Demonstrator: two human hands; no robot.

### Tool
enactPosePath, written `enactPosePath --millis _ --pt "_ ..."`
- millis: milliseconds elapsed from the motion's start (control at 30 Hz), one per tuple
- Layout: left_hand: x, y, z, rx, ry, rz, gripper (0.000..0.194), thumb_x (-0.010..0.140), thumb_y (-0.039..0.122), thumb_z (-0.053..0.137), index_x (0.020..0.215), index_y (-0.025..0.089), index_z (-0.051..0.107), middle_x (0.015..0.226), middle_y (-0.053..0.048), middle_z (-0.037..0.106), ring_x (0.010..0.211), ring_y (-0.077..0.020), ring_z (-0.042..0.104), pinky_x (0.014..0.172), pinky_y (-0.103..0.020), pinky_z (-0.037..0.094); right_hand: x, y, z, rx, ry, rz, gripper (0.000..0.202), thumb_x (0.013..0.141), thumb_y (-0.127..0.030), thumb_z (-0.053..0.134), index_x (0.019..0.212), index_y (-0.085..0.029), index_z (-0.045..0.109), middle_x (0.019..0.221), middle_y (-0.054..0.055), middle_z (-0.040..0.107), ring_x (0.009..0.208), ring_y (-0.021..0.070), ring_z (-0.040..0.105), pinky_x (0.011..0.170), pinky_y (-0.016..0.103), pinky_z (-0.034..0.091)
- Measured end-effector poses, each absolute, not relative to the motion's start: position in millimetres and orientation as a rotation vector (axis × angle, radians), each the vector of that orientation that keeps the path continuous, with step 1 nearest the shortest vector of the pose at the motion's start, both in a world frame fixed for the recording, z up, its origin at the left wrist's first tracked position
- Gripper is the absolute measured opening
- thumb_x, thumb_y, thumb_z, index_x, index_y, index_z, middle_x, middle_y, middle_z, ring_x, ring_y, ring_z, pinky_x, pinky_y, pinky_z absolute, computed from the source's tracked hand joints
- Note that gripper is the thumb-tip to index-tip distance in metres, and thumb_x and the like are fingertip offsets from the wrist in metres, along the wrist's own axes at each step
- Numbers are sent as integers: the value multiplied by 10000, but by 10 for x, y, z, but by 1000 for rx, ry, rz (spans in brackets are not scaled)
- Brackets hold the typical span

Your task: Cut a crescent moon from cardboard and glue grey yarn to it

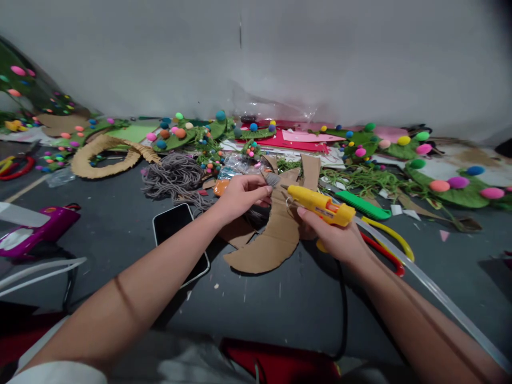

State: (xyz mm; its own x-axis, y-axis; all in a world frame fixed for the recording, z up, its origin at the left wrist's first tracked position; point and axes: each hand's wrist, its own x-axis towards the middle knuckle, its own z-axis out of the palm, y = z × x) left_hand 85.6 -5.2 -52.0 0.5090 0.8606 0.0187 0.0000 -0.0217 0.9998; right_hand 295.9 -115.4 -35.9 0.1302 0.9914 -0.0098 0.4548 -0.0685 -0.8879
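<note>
My right hand [334, 229] is closed around a yellow hot glue gun [320, 204], a long clear glue stick [432, 288] trailing from its back end. The nozzle points left at a curved brown cardboard cutout [276, 234], close to where grey yarn [273, 180] is wound around its upper end. At that wound end, my left hand [250, 193] pinches the cardboard and yarn; its fingertips are partly hidden. Left of this hand lies a loose heap of grey yarn [174, 176]. A smartphone [176, 229] lies under my left forearm.
Scissors with red and yellow handles [390, 248] lie beside my right wrist, near a green cutter [362, 205]. A purple glue gun [44, 229] is at left. Behind are a paper-wrapped ring [106, 157], green felt leaves with pompoms [180, 137] and red sheets [276, 144].
</note>
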Motion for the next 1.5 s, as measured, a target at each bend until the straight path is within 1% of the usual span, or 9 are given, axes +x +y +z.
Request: enactPosePath --millis 200,333,533,800,967,1100,1267,1400,1500 --pt "852 -61 -512 1430 806 819 173 842 284 736 780 144 654 701 5 682 644 -97 682 688 -233 609 2921 -1157 -309 -1636 -1428 905 336 857 -522 669 870 -194 742 779 55 728 681 201 658 596 310 511" --pt "853 -57 -514 1437 794 826 176 841 285 739 782 141 656 692 8 682 635 -92 681 669 -217 601 2922 -1161 -308 -1649 -1433 903 348 858 -528 659 818 -189 727 693 37 683 610 179 620 548 293 484" --pt "859 -60 -519 1427 807 822 182 829 293 746 784 142 656 700 6 687 642 -99 684 677 -231 606 2945 -1166 -268 -1625 -1480 883 336 866 -524 654 863 -199 738 770 49 730 667 197 663 586 295 516" --pt "853 -56 -523 1420 794 817 192 831 297 752 776 141 654 692 12 676 639 -92 680 673 -218 602 2917 -1180 -300 -1640 -1423 824 356 860 -552 664 852 -201 728 774 48 721 696 204 675 598 300 516" --pt "856 -62 -515 1421 812 822 198 821 307 757 778 142 655 697 8 683 643 -102 684 675 -233 603 2939 -1165 -311 -1661 -1437 822 392 869 -569 648 766 -193 690 676 29 662 603 172 613 542 284 472" --pt "856 -61 -511 1425 806 810 205 821 318 756 787 137 664 729 -11 704 665 -109 695 687 -238 607 3032 -1140 -308 -1659 -1469 780 385 876 -564 647 781 -197 709 711 33 691 634 176 636 556 275 482" --pt "862 -64 -511 1435 827 807 199 818 325 752 791 148 666 723 -5 697 672 -121 701 696 -260 615 3067 -1131 -311 -1724 -1351 752 419 825 -605 674 701 -204 687 633 28 650 584 177 615 521 280 467" --pt "866 -74 -503 1411 827 808 209 812 330 758 786 145 664 733 -11 704 671 -119 700 692 -253 611 3038 -1137 -292 -1681 -1405 743 350 817 -540 675 704 -210 683 661 32 670 597 181 626 532 287 473" --pt "864 -76 -497 1410 816 810 234 800 346 775 780 142 662 720 -4 697 661 -113 692 685 -241 603 3016 -1147 -275 -1650 -1457 732 311 825 -459 644 624 -226 603 567 3 597 515 155 565 482 276 431"
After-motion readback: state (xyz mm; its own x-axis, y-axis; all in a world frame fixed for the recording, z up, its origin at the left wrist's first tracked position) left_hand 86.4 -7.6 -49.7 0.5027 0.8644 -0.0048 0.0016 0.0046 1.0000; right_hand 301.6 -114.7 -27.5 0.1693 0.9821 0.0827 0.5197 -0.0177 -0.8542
